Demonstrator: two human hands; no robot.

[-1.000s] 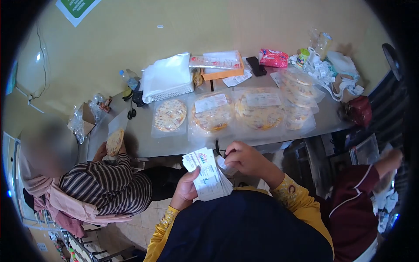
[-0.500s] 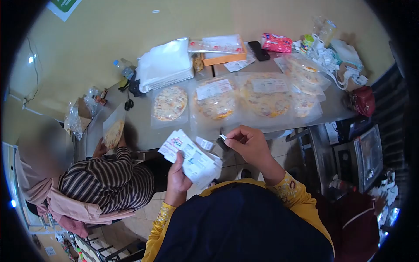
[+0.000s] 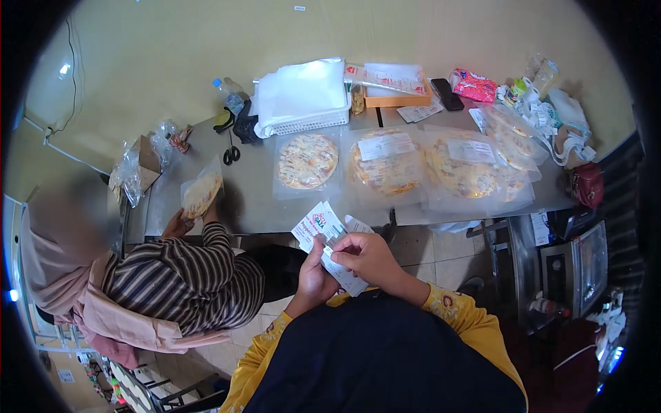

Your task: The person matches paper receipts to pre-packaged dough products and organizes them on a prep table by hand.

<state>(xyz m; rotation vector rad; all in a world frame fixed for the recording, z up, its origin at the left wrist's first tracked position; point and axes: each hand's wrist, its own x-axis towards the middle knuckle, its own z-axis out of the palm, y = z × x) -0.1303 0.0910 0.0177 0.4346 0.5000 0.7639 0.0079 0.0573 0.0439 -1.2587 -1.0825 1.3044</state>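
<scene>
In my left hand (image 3: 315, 279) is a stack of printed paper labels (image 3: 321, 221), gripped with the thumb on top and fanned a little. My right hand (image 3: 375, 260) is closed in a pinch over the top label; a small white slip (image 3: 328, 251) shows at its fingertips, mostly hidden. Both hands are close together in front of my body, short of the table edge. Beyond them lie pizzas in clear plastic: a single one without a label (image 3: 308, 162), and two others, a middle one (image 3: 387, 173) and a right one (image 3: 463, 177), each with a label on top.
At the left a co-worker (image 3: 179, 279) holds a bagged pizza (image 3: 202, 195). Along the back are scissors (image 3: 232, 154), a white basket (image 3: 310, 124) with plastic sheets, an orange tray (image 3: 396, 101), a phone (image 3: 447, 95) and more bagged pizzas (image 3: 515, 138).
My right hand has moved left and down with the small slip, onto the labels in my left hand. The labels have shifted right and are tilted more. The camera view has turned slightly left.
</scene>
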